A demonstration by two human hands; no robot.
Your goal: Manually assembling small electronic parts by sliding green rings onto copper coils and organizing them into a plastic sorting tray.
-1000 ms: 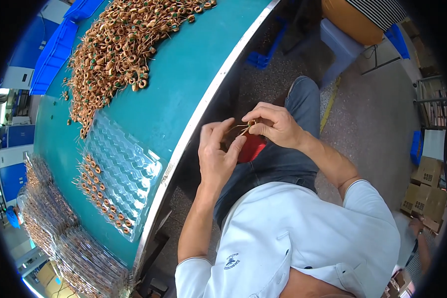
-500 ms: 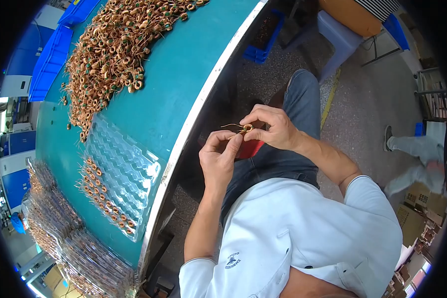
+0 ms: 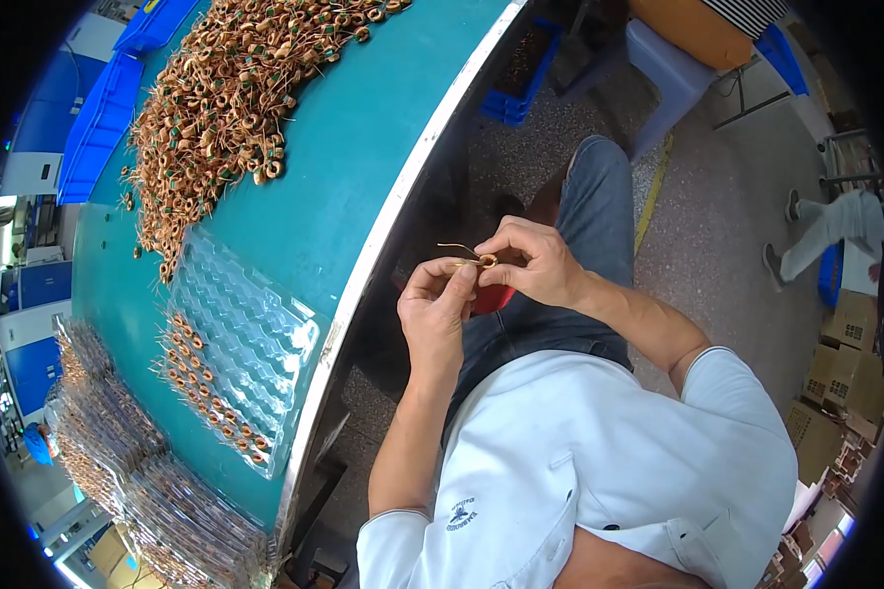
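A small copper coil (image 3: 486, 261) is pinched between both hands over the lap, just off the edge of the teal surface (image 3: 363, 167).

The coil is judged light and stiff, its thin wire leads easily bent; it is best taken by the ring body, not the leads. The left hand (image 3: 434, 309) is raised, its grip closed on the coil from below; the right hand (image 3: 532, 263) is curled over it, fingertips shut on the ring. A heap (image 3: 216, 98) of coils and a clear tray (image 3: 236, 344) lie on the surface.
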